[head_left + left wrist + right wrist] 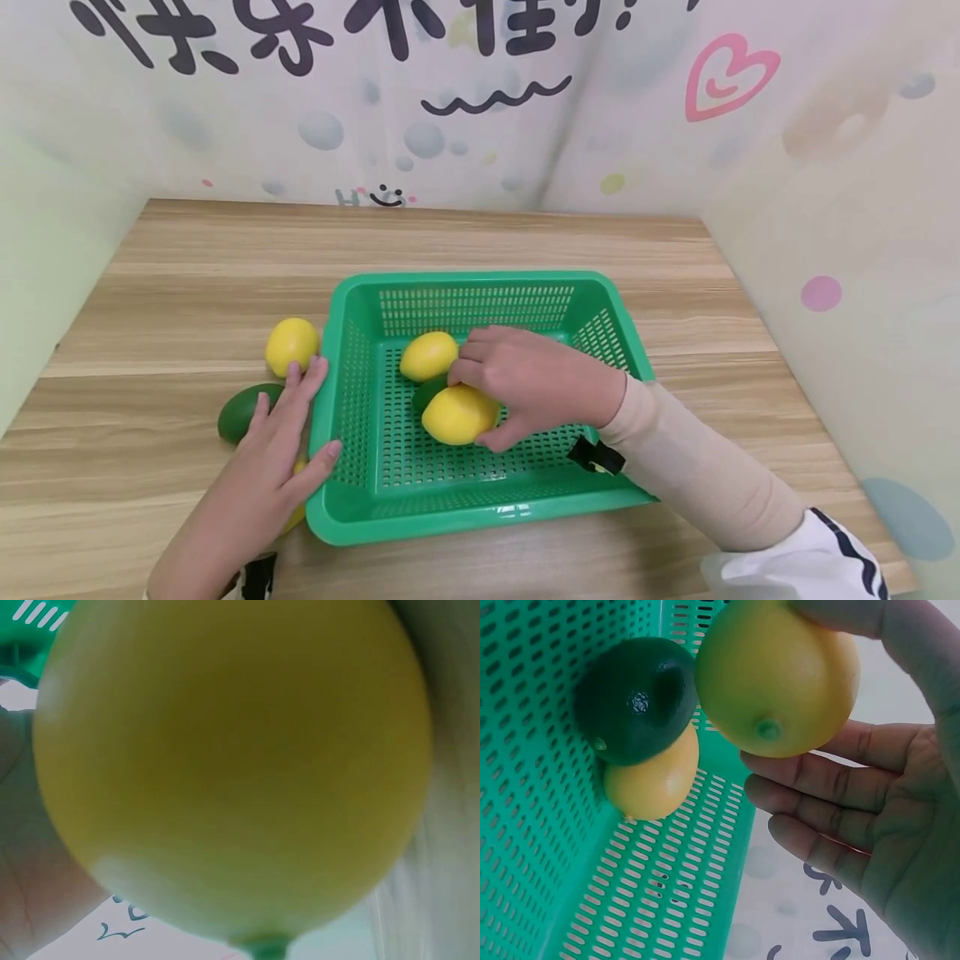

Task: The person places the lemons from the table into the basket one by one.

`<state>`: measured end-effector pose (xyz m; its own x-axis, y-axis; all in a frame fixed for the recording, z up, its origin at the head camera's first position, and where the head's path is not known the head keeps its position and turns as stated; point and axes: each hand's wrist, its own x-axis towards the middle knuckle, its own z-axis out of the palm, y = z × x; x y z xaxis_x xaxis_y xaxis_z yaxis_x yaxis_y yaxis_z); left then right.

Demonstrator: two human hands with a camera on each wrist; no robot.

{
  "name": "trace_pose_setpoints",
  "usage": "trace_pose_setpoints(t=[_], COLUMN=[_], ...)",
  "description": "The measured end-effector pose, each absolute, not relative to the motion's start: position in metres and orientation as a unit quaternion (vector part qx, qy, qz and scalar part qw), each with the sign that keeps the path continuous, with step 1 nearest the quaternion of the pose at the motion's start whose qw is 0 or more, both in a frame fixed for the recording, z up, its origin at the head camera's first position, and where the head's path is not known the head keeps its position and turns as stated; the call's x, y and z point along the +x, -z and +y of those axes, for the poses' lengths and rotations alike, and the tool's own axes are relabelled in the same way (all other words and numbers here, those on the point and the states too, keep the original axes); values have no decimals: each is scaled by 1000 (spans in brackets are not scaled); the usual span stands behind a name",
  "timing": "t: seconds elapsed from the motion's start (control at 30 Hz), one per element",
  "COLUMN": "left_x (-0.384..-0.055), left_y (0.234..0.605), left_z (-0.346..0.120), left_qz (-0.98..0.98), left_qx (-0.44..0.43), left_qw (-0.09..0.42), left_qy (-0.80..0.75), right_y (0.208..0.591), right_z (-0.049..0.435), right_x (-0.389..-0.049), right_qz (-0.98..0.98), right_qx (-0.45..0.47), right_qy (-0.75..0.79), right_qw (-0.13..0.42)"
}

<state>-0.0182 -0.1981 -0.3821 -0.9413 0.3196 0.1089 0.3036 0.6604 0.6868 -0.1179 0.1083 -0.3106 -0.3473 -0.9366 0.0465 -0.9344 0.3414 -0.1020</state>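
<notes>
In the head view my right hand (pixel 528 375) holds a yellow lemon (pixel 456 415) between thumb and fingers inside the green basket (pixel 480 533). The right wrist view shows the lemon gripped, with a dark green avocado-like fruit (pixel 635 697) and another lemon (pixel 654 784) beside it in the basket. My left hand (pixel 262 467) lies at the basket's left rim, fingers fairly straight and thumb over the edge. Partly hidden under this hand is a lemon (pixel 296 504), which fills most of the left wrist view.
Left of the basket, a lemon (pixel 292 346) and a dark green fruit (pixel 243 412) lie on the wooden table (pixel 187 283), close to my left fingers. A printed wall sheet (pixel 480 158) stands behind the table, and pale walls flank both sides.
</notes>
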Motion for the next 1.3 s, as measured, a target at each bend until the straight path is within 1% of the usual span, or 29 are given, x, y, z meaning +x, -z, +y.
trace_pose_setpoints(t=[0.37,0.8,1.07,1.3], left_x=[-20,-19,-18,-18], left_y=[380,381,382,383], left_z=[-199,-198,-198,-198], left_qz=[912,910,909,909], left_qx=[178,174,174,173], left_qw=[1,10,10,5], left_qy=[-369,-376,-379,-378], right_y=[315,321,327,327], right_z=[104,100,95,93], right_x=[-116,-111,-107,-108], right_qz=[809,795,786,786], right_qx=[-586,-605,-617,-617], right_qy=[41,41,24,20], right_qw=[10,1,22,23])
